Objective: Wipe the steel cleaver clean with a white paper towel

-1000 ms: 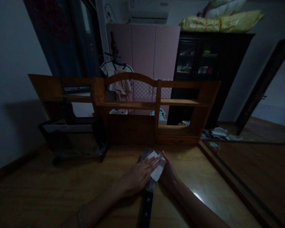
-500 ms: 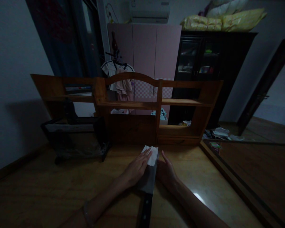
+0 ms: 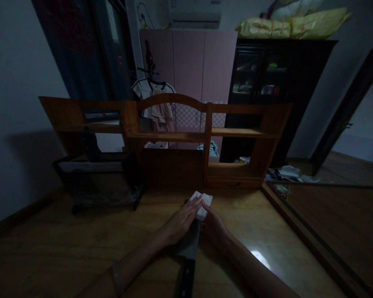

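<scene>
Wooden shelf unit (image 3: 168, 136), pink wardrobe (image 3: 188, 66), yellow packages (image 3: 264, 30) atop black cabinet (image 3: 301, 82)

Warm brown is shown by the wooden shelf unit (image 3: 169, 136); in front of it, white is seen on the folded tissue (image 3: 205, 210), dull grey on the cleaver blade (image 3: 189, 243), and black, dotted with pale rivets, on the cleaver handle (image 3: 188, 278); the tabletop (image 3: 133, 242) is coloured yellowish tan and streaked with grain; behind the unit, the wardrobe (image 3: 188, 62) is tinted pale pink and banded with pink-and-white checks; the cabinet (image 3: 301, 78) is finished in black.
</scene>
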A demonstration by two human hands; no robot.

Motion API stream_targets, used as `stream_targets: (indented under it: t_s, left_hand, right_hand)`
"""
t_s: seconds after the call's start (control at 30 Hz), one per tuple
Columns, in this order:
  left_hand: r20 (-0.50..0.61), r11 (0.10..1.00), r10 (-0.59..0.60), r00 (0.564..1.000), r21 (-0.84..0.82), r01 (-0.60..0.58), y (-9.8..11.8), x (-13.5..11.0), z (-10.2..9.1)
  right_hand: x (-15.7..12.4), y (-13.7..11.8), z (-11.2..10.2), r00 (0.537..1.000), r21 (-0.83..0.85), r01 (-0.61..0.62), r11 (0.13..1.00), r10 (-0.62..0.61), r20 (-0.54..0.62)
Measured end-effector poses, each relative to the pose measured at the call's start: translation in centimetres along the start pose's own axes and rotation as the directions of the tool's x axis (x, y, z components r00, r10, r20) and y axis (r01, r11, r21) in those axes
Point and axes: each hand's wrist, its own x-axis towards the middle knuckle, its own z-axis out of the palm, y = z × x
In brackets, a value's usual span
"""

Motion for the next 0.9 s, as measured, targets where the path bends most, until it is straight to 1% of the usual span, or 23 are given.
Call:
stream_targets:
  t_s: [0.13,0.2,0.33,0.47,0.6,0.67,0.73,0.83,0.9]
  left_hand:
    - [-0.023,0.998,-0.018,1.000,0.064,0.020,-0.2,-0.1,0.3]
    - [-0.039,0.992,-0.040,0.998,0.114,0.044,-0.7,-0.2,0.6]
    - [-0.111,0.968,-0.100,0.989,0.218,0.123,-2.1,-0.4,1.2]
    - [-0.161,0.935,-0.170,0.972,0.285,0.211,-3.1,-0.7,1.5]
    - [-0.214,0.901,-0.231,0.949,0.322,0.292,-3.1,-0.8,1.4]
    - [-0.245,0.892,-0.243,0.938,0.324,0.316,-2.9,-0.9,1.3]
    - [-0.241,0.906,-0.204,0.949,0.322,0.276,-2.7,-0.9,1.2]
    - [-0.168,0.947,-0.093,0.981,0.288,0.139,-2.3,-0.8,1.0]
    - [-0.125,0.968,-0.057,0.991,0.234,0.085,-1.7,-0.6,0.8]
  right_hand:
    - [0.1,-0.1,0.1,0.999,0.008,0.030,1.000,-0.030,0.024]
    - [0.1,-0.2,0.0,0.999,0.028,0.023,0.999,-0.024,0.043]
    - [0.0,-0.5,-0.4,0.997,0.066,-0.026,0.997,0.021,0.078]
    - [-0.2,-0.7,-0.4,0.996,0.028,-0.045,0.999,0.043,0.077]
    - [-0.3,-0.7,-0.1,0.996,0.010,-0.048,0.999,0.047,0.075]
    - [-0.3,-0.8,-0.1,0.996,0.006,-0.038,0.999,0.038,0.079]
    - [-0.3,-0.9,-0.1,0.995,0.001,-0.039,0.999,0.039,0.091]
    - [-0.5,-1.1,-0.1,0.994,0.012,-0.046,0.999,0.045,0.099]
    - [-0.7,-1.1,0.0,0.996,0.026,-0.049,0.998,0.047,0.074]
